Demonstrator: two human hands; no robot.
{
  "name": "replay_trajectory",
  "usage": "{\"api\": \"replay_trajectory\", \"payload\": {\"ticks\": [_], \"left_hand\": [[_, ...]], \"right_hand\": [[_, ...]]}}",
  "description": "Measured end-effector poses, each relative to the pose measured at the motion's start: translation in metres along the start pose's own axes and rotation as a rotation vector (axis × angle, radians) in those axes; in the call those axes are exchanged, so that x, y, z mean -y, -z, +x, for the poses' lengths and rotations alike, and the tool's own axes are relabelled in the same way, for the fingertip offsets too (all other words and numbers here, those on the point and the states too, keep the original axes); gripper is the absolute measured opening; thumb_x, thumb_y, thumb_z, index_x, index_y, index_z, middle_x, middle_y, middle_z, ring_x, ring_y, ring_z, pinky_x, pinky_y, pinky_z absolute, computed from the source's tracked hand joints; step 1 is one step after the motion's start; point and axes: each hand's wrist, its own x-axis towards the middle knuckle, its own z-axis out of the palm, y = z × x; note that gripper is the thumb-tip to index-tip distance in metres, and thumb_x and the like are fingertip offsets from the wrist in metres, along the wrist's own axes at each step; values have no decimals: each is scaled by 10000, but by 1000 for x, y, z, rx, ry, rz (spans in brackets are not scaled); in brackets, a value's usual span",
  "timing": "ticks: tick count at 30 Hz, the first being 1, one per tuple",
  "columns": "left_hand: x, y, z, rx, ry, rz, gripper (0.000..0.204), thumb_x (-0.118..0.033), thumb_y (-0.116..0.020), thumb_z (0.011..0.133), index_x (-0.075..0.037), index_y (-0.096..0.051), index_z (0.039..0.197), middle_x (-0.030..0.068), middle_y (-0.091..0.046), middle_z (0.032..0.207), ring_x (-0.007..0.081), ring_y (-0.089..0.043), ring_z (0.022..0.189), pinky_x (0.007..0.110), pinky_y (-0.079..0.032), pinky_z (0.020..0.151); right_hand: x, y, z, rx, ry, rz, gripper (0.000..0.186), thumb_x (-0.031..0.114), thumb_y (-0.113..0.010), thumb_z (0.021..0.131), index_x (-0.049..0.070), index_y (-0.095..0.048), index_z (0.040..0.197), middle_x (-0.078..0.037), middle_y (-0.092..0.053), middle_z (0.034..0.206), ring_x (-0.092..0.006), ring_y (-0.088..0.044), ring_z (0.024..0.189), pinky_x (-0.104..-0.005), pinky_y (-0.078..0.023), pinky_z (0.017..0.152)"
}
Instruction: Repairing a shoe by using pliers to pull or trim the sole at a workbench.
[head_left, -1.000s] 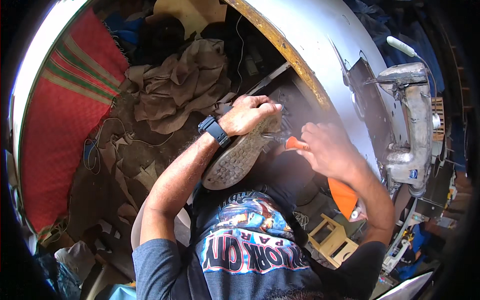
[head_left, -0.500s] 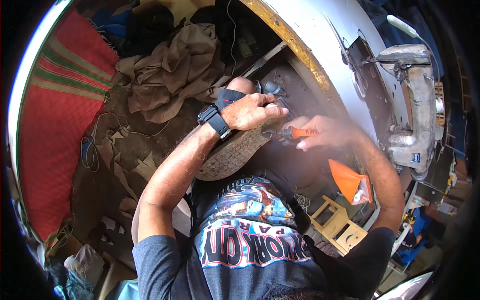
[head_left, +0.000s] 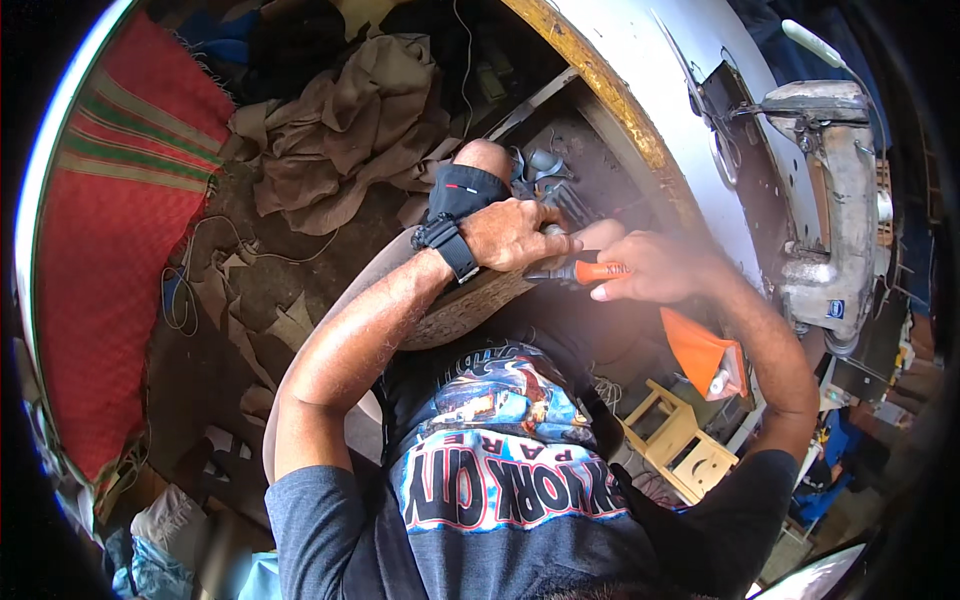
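Observation:
My left hand, with a black watch on the wrist, grips a shoe with a pale, patterned sole, held across my lap and partly hidden by that forearm. My right hand holds an orange-handled tool, its metal end against the shoe just below my left fingers; glare blurs this area and the exact contact is unclear. My bent knee shows just beyond the left hand.
A white bench with worn yellow edge curves along the right, carrying scissors and a sewing machine. An orange object and small wooden stool are below. Brown material lies ahead; red woven mat at left.
The shoe has tilted, so less of its sole faces the camera. My right hand has turned flatter, bringing the tool more sideways. The knee has come into view beyond my left hand.

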Motion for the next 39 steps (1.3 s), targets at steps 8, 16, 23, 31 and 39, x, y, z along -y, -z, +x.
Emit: {"api": "replay_trajectory", "payload": {"ticks": [8, 16, 23, 31, 39], "left_hand": [[8, -7, 2, -100, 49, -259, 348, -342, -476, 983, -107, -690, 1125, 182, -703, 954, 331, -696, 884, 408, -538, 794], [15, -15, 2, -109, -134, -100, 301, -290, -500, 991, -121, -673, 1171, 188, -665, 1083, 339, -696, 882, 394, -556, 793], [-3, 3, 4, -21, 194, -433, 561, -494, -503, 961, 17, -667, 1123, 222, -671, 1107, 330, -670, 971, 391, -512, 893], [-12, 16, 1, -41, 248, -706, 498, -463, -547, 992, -14, -653, 1180, 86, -671, 1093, 175, -608, 1028, 308, -456, 962], [-9, 30, 2, -32, 322, -1427, 432, -420, -531, 996, -42, -634, 1177, 68, -683, 1027, 148, -661, 892, 275, -520, 800]], "right_hand": [[-32, -35, -4, -4, -154, 177, 393, 318, -688, 893, -2, -564, 1084, -137, -631, 941, -218, -610, 905, -376, -461, 786], [-24, -51, -4, -57, -175, 51, 324, 317, -679, 898, 46, -621, 1066, -170, -655, 883, -334, -644, 853, -421, -483, 761], [-38, -82, -4, -402, 62, 60, 224, 176, -694, 871, 28, -614, 1019, -175, -645, 905, -378, -642, 864, -441, -499, 725], [-48, -104, 6, -685, 210, -33, 337, 64, -721, 760, -9, -593, 1063, -209, -649, 945, -408, -649, 887, -455, -530, 754], [-42, -113, 9, -1062, 354, 219, 280, 54, -689, 835, -30, -591, 1084, -159, -662, 934, -312, -666, 825, -380, -533, 745]]}}
